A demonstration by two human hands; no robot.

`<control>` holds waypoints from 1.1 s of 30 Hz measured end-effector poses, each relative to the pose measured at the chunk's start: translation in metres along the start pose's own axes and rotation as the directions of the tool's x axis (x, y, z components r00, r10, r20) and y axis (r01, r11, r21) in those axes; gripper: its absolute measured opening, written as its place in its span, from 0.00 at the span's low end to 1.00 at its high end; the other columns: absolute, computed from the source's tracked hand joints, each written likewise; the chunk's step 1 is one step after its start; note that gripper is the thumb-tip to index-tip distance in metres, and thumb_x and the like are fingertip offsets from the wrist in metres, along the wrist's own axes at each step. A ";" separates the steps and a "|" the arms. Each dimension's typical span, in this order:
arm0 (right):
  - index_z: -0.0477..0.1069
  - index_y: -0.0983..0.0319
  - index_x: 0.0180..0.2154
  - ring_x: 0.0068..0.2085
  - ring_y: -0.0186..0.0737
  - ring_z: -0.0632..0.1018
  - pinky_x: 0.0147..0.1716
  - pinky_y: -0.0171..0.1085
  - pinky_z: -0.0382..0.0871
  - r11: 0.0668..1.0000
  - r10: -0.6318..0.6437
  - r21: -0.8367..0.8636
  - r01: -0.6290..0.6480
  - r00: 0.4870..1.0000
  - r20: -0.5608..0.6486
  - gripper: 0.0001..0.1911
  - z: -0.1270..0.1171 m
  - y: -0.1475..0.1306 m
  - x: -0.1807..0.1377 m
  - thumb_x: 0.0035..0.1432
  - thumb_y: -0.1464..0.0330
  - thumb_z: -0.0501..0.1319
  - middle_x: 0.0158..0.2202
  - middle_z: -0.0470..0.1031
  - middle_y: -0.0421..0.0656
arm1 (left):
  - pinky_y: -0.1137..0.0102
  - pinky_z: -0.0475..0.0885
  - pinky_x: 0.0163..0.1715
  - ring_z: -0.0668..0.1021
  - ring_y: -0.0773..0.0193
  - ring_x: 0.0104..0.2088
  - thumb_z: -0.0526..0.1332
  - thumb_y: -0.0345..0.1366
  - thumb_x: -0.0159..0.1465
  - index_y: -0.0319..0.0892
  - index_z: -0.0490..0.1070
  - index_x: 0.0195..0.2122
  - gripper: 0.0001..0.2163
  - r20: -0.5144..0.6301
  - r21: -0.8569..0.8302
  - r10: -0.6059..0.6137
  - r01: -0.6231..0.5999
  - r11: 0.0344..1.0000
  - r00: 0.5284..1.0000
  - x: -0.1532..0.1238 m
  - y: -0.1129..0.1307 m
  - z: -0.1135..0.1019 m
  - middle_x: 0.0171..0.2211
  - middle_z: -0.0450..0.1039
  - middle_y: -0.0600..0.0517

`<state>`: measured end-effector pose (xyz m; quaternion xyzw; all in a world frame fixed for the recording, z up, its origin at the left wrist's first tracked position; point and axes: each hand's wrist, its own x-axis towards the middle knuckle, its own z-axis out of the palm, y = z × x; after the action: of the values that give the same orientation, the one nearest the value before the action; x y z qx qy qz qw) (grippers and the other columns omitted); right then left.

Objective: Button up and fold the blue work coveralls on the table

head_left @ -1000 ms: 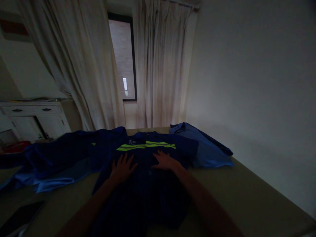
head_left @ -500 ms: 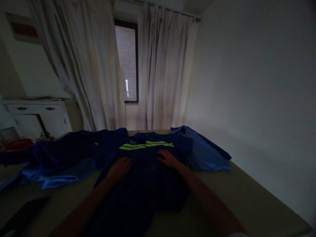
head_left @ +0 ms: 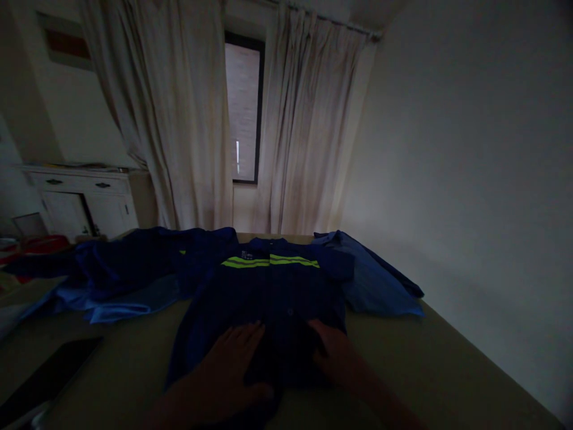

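Note:
A dark navy work shirt [head_left: 273,292] lies spread on the table, collar at the far end, with a yellow-green reflective stripe across its chest. My left hand [head_left: 233,358] rests over its lower left part, fingers stretched out and thumb apart. On the lower right part lies my right hand [head_left: 333,349], its fingers reaching forward and the thumb held away from them. Neither hand grips anything that I can see. The light is dim, so the cloth's lower edge under my hands is hard to make out.
Blue garments [head_left: 129,257] are heaped on the left, and a lighter blue garment [head_left: 376,283] lies right of the shirt. A dark flat object [head_left: 49,376] is at the table's [head_left: 425,370] near left. Behind stand a white cabinet [head_left: 107,206] and curtains [head_left: 192,119]; a wall [head_left: 470,179] borders the right.
Both hands have slid toward me, from just below the chest stripe to the shirt's lower part. The view has shifted slightly left.

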<state>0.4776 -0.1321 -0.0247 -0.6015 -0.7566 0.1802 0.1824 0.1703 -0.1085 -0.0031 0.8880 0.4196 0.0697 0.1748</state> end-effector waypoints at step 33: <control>0.75 0.56 0.54 0.48 0.50 0.84 0.48 0.44 0.80 0.995 0.020 -0.080 -0.055 0.921 -0.390 0.29 0.004 0.069 -0.071 0.50 0.72 0.56 0.51 0.82 0.46 | 0.60 0.76 0.57 0.78 0.55 0.59 0.59 0.34 0.64 0.60 0.71 0.60 0.23 -0.506 -0.205 -0.160 0.062 0.977 0.848 -0.136 -0.031 0.026 0.61 0.74 0.53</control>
<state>0.5489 -0.1875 -0.0658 -0.6472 -0.7010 0.0267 0.2984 0.0682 -0.2017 -0.0352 0.7908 0.4937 0.3342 0.1389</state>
